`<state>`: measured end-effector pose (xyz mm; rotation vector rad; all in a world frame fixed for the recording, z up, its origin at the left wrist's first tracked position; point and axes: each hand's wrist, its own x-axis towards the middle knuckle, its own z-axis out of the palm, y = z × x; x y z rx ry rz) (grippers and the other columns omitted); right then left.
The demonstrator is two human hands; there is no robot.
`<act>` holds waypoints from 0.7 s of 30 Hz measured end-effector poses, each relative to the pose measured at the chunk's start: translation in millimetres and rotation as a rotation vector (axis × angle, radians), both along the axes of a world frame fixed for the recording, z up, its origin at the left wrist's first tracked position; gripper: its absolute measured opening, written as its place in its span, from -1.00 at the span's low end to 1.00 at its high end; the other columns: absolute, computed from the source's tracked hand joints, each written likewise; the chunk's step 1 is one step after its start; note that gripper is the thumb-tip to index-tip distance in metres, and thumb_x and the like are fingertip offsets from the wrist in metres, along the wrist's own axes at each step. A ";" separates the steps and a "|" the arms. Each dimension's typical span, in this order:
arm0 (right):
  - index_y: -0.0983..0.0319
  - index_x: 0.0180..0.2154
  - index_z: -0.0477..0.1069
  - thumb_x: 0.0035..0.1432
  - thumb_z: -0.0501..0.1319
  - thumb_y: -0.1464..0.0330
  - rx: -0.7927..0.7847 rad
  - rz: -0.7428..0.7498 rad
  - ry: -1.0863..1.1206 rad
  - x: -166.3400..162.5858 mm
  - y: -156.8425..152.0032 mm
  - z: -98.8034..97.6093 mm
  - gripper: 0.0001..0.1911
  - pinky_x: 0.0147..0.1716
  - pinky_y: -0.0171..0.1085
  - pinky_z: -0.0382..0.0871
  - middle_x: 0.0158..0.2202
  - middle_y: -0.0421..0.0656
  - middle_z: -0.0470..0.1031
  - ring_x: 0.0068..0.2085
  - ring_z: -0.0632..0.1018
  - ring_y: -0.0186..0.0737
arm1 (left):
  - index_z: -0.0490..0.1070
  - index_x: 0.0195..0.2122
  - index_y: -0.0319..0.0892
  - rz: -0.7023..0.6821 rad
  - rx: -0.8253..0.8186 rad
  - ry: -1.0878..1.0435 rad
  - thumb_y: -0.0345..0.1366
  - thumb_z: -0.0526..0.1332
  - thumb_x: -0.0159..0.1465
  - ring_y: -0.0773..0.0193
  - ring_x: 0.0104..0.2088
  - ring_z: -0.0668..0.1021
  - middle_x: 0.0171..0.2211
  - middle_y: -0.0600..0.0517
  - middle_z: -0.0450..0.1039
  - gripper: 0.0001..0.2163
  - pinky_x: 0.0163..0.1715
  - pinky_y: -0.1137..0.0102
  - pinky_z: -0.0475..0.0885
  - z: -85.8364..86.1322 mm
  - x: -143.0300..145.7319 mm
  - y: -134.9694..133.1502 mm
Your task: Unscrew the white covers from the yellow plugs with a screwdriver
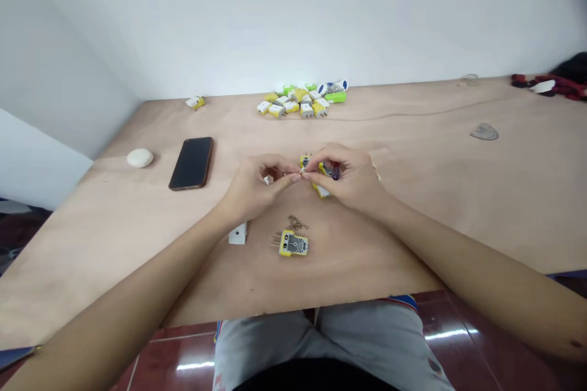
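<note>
My left hand [257,186] and my right hand [351,178] meet above the middle of the wooden table [435,195], fingers pinched together. Between the fingertips sits a small yellow and white plug [316,172]. My right hand also holds a small screwdriver with a dark purple-red handle [335,171]. My left fingers pinch at the plug's left side; what they hold there is too small to make out. In front of the hands lie a yellow plug half with metal prongs [292,244], a little heap of screws [297,222] and a white plug cover [238,233].
A black phone [191,162] and a white oval object [140,157] lie at the left. A pile of yellow, white and green plugs [300,101] sits at the back, one lone plug [195,102] farther left. A grey piece [484,132] and red items [550,85] lie right.
</note>
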<state>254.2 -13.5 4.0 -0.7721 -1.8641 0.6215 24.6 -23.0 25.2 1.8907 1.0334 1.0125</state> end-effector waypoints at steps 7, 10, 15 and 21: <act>0.15 -0.14 0.59 0.29 0.49 0.32 0.096 -0.039 -0.061 2.1 0.7 -2.2 -0.85 -0.31 -0.17 0.36 -0.23 -0.15 0.60 -0.30 0.49 -0.20 | 0.73 -0.19 -0.15 -0.053 0.070 0.070 -0.13 0.40 0.38 0.17 -0.24 0.62 -0.20 -0.10 0.73 -0.80 -0.20 0.30 0.49 4.5 -2.6 0.2; 0.13 -0.11 0.60 0.36 0.43 0.31 0.204 -0.036 -0.095 1.8 0.7 -1.4 -0.91 -0.26 -0.15 0.44 -0.17 -0.11 0.60 -0.24 0.53 -0.16 | 0.71 -0.20 -0.16 -0.072 0.047 0.072 -0.08 0.41 0.38 0.19 -0.26 0.60 -0.21 -0.08 0.72 -0.76 -0.21 0.32 0.47 6.7 -4.1 0.8; 0.09 -0.12 0.65 0.43 0.37 0.33 0.362 -0.003 -0.100 0.6 3.1 -2.3 -0.94 -0.18 -0.11 0.54 -0.17 -0.09 0.63 -0.16 0.63 -0.11 | 0.65 -0.18 -0.20 -0.130 -0.065 0.022 0.11 0.38 0.40 0.19 -0.24 0.62 -0.27 -0.06 0.67 -0.59 -0.19 0.34 0.48 8.4 -3.8 2.4; 0.12 -0.16 0.64 0.41 0.39 0.35 0.401 -0.055 -0.071 0.3 4.2 -0.8 -0.96 -0.18 -0.10 0.53 -0.24 -0.10 0.65 -0.21 0.63 -0.11 | 0.68 -0.13 -0.16 -0.106 0.007 0.100 0.05 0.35 0.44 0.15 -0.16 0.64 -0.16 -0.10 0.70 -0.65 -0.11 0.31 0.50 13.7 -11.8 4.5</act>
